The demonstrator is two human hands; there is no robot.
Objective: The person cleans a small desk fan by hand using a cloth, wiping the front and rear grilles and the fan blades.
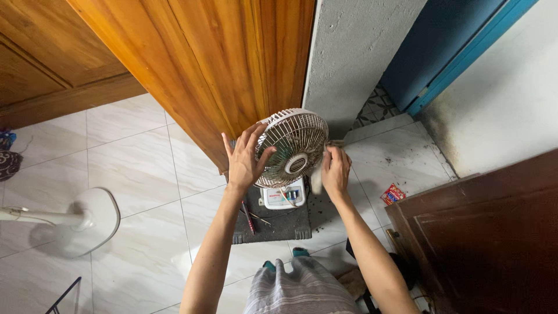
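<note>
Nearest, a grey-and-white striped cloth (302, 288) covers the person's lap at the bottom edge, and both bare forearms rise from beside it. Just beyond lies a dark grey rubber floor mat (279, 224) on the pale marbled floor tiles (139, 174), with a thin red-handled tool (249, 218) resting on it. On the mat stands a small white table fan with a round wire grille (293, 148), its white base carrying a small panel label with blue and red patches. The left hand (244, 160) is spread flat, fingers splayed, against the left rim of the grille. The right hand (336, 170) is curled at the grille's right edge, pinching a pale cloth or brush (317, 179); which, I cannot tell. To the right, a small red printed packet (393, 193) lies on the tiles near a dark brown wooden panel (488, 232). At far left sits a white round fan stand base (87, 218). Farthest back, an orange-brown wooden door (221, 58) leans by a grey concrete wall (354, 52).
</note>
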